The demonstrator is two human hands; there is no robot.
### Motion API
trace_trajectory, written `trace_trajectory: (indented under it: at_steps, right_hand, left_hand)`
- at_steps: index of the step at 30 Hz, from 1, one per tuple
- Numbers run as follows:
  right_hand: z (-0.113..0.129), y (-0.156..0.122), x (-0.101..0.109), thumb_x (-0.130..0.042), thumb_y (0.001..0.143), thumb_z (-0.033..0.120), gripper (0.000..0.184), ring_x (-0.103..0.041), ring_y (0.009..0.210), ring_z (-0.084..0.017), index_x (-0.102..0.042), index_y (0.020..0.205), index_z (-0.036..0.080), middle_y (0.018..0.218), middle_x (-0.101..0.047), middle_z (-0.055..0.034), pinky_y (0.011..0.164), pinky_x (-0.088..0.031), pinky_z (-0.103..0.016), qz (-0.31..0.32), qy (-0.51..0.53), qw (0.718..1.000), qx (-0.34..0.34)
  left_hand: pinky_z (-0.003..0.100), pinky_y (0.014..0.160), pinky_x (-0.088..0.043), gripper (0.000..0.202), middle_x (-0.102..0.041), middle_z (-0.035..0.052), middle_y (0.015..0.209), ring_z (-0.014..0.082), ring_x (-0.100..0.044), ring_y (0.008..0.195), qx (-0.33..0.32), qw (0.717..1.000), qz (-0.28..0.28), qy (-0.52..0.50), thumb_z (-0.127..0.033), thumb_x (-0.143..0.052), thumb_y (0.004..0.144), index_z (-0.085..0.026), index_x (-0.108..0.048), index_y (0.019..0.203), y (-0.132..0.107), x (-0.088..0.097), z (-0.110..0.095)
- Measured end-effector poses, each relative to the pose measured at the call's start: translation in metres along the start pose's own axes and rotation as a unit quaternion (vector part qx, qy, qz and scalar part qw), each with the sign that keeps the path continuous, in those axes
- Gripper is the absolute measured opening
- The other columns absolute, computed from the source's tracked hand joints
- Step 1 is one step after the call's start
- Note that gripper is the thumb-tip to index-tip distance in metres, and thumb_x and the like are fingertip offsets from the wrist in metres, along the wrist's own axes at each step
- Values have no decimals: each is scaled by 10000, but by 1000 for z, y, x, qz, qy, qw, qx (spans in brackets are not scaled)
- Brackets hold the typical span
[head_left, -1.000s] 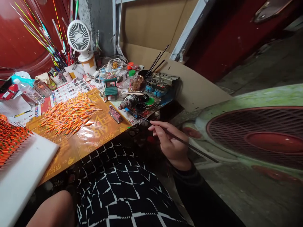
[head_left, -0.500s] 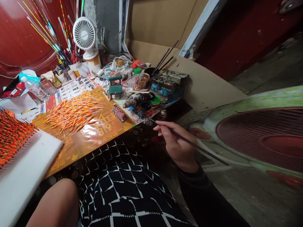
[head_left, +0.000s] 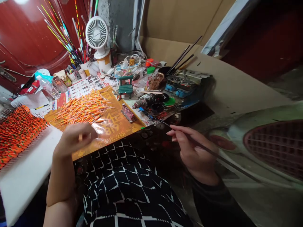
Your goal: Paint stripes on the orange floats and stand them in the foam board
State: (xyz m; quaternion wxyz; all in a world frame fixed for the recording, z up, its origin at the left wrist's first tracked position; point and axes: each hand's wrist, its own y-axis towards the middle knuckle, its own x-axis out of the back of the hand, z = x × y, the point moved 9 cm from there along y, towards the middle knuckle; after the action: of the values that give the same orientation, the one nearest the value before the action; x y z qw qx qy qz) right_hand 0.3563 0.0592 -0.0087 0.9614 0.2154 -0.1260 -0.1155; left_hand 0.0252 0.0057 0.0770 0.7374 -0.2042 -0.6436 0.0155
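At the near edge of a cluttered workbench, the person's left hand [head_left: 75,138] hangs over the corner of a printed orange-yellow plastic sheet [head_left: 123,135]. Its fingers are curled and appear to pinch a short pale stick [head_left: 80,137], though slight blur and the fingers hide most of it. This hand is just beside the right edge of a white foam block [head_left: 26,170], whose top is packed with rows of slim orange-and-green fishing floats [head_left: 19,132]. A loose pile of orange floats [head_left: 82,110] fans out across the sheet, its needle-thin ends pointing in many directions and its nearest ones close above the hand.

The right hand [head_left: 194,154] is well apart from the left, out past the bench's dark front corner [head_left: 144,135] over a shadowed gap. Thumb and fingers pinch a long thin paintbrush [head_left: 232,165] partway along its shaft. The tip reaches toward the paint-spattered corner, near a black paint lid [head_left: 157,108]; I cannot tell whether it touches anything.

Between the hands lies open room above the sheet and the person's checked lap [head_left: 125,189]. Further back, the bench crowds up: a miniature green chair [head_left: 125,85], a paint-crusted can [head_left: 144,101], upright brushes [head_left: 184,55] and a small white desk fan [head_left: 97,33]. To the right, a cardboard sheet [head_left: 236,88] and a red fan grille [head_left: 272,148] bound the space.
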Motion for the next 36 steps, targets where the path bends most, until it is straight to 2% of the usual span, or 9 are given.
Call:
trace_trajectory:
  at_steps: [3, 4, 6, 9, 14, 21, 30, 33, 36]
  right_hand:
    - [-6, -2, 2, -645, 936, 372, 212, -681, 672, -177, -775, 1048, 249, 841, -759, -47, 582, -553, -287, 0, -1, 1000, -9]
    - [-8, -2, 2, -646, 933, 370, 211, -678, 662, -178, -776, 1048, 249, 835, -758, -46, 568, -547, -289, -3, -2, 1000, -12]
    - [-10, -2, 3, -651, 926, 367, 209, -667, 637, -173, -776, 1045, 250, 822, -756, -41, 547, -538, -289, -6, -1, 1000, -15]
    - [-10, -1, 3, -658, 915, 363, 204, -659, 614, -163, -779, 1035, 249, 809, -755, -36, 538, -543, -276, -5, 5, 1000, -17]
    - [-10, 0, 6, -665, 915, 354, 204, -670, 619, -165, -785, 1037, 242, 814, -756, -41, 541, -558, -267, -12, 3, 1000, -19]
    - [-15, -2, 5, -656, 921, 394, 236, -687, 658, -182, -782, 1033, 229, 825, -756, -57, 552, -564, -289, -14, -8, 1000, -24]
    - [-8, 0, 8, -661, 910, 363, 198, -673, 608, -171, -786, 1018, 253, 811, -760, -43, 529, -562, -282, -15, -1, 1000, -27]
    - [-7, 0, 11, -664, 908, 358, 197, -674, 606, -169, -787, 1017, 248, 794, -758, -40, 524, -560, -273, -18, -3, 1000, -23]
    - [-7, 0, 12, -666, 909, 345, 193, -673, 609, -161, -791, 1020, 250, 787, -757, -34, 538, -559, -263, -20, 4, 1000, -16]
  left_hand:
    - [278, 686, -509, 217, -727, 80, 859, 165, -659, 745, 107, 955, -261, -94, -254, -520, 884, -220, -723, 816, 49, 16, 73]
    - [282, 703, -499, 167, -727, 72, 854, 166, -647, 729, 130, 942, -289, -113, -231, -567, 864, -216, -730, 835, 58, 9, 93]
    - [286, 702, -474, 145, -716, 77, 874, 182, -638, 746, 187, 936, -282, -101, -215, -600, 856, -208, -744, 837, 70, -12, 124]
    - [287, 685, -443, 169, -694, 93, 940, 201, -636, 795, 235, 942, -232, -65, -214, -595, 874, -204, -763, 871, 79, -37, 144]
    - [292, 698, -431, 208, -668, 92, 969, 204, -625, 816, 244, 945, -211, -49, -226, -562, 903, -216, -770, 914, 86, -47, 148]
    - [300, 786, -451, 199, -671, 97, 1034, 205, -623, 904, 186, 941, -272, -72, -230, -541, 941, -204, -738, 934, 93, -35, 135]
    - [321, 754, -429, 214, -671, 109, 986, 224, -615, 887, 208, 945, -249, -27, -221, -492, 964, -203, -692, 889, 110, -33, 122]
    - [312, 735, -429, 187, -676, 105, 993, 212, -622, 863, 196, 940, -278, -34, -201, -509, 952, -200, -679, 874, 106, -25, 120]
    - [300, 753, -443, 157, -690, 87, 977, 191, -629, 853, 161, 916, -358, -87, -209, -532, 952, -201, -665, 869, 92, -6, 113]
